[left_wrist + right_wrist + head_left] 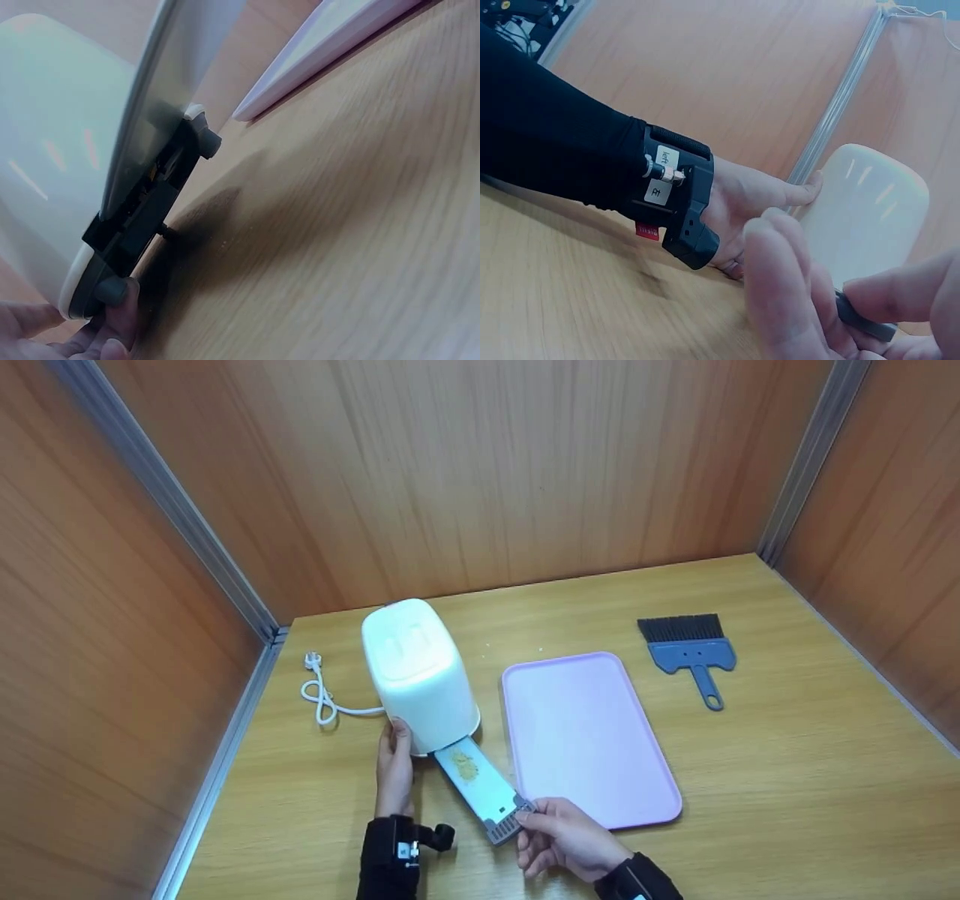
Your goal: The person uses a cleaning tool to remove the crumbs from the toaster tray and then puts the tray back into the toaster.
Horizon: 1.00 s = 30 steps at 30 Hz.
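The black right sleeve [637, 877] is lying nearest the camera. Beyond it, at the 11 o'clock side, the right hand [568, 838] is pinching the slide-out tray [487, 793] by its grey end, fingers closing on it. Tan crumbs [465, 766] are lying on that tray, which is jutting at 5 o'clock from the white appliance [424, 682]. The left hand [395, 771] is gripping the appliance's base at 7 o'clock, fingers curling underneath. A pink-lilac tray [589, 739] is resting on the counter [795, 750] at 4 o'clock from the appliance; a brush [696, 654] is lying at the pink-lilac tray's 2 o'clock.
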### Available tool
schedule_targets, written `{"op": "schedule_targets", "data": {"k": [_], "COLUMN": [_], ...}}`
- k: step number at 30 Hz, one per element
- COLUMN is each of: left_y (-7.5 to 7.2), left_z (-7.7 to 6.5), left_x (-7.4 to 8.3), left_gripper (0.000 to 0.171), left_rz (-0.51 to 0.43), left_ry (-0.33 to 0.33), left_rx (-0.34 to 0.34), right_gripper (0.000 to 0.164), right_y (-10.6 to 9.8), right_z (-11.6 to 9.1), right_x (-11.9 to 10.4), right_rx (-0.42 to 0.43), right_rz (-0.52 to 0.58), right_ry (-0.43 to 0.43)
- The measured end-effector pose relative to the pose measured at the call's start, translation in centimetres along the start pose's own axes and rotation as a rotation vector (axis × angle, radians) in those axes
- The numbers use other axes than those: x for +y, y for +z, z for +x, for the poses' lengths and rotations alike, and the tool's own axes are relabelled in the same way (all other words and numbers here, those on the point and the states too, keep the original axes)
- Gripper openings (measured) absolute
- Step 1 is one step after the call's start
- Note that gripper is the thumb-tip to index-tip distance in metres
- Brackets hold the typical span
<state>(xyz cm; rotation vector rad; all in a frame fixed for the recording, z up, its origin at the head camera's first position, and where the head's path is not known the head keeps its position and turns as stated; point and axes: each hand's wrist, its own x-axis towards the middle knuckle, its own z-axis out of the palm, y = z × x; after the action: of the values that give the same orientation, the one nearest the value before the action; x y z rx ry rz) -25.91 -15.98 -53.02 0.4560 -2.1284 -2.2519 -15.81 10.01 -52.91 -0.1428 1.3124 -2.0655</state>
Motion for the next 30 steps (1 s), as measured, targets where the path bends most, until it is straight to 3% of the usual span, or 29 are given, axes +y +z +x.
{"op": "schedule_targets", "data": {"k": [9, 24, 30], "left_y": [0.1, 0.2, 0.2], "left_z": [-0.1, -0.3, -0.2], "left_x": [0.1, -0.3, -0.6], "left_gripper": [0.1, 0.093, 0.099], "left_rz": [0.013, -0.019, 0.0], "left_ry": [0.0, 0.034, 0.011], "left_rx": [0.009, 0.028, 0.047], "right_gripper": [0.019, 0.022, 0.02], "right_y": [-0.7, -2.1, -2.8], "right_z": [-1.0, -1.5, -1.8], "right_x": [0.0, -0.7, -1.1], "right_rx": [-0.04, 0.025, 0.058], "right_rz": [-0.011, -0.008, -0.015], "right_ry": [-0.004, -0.07, -0.077]}}
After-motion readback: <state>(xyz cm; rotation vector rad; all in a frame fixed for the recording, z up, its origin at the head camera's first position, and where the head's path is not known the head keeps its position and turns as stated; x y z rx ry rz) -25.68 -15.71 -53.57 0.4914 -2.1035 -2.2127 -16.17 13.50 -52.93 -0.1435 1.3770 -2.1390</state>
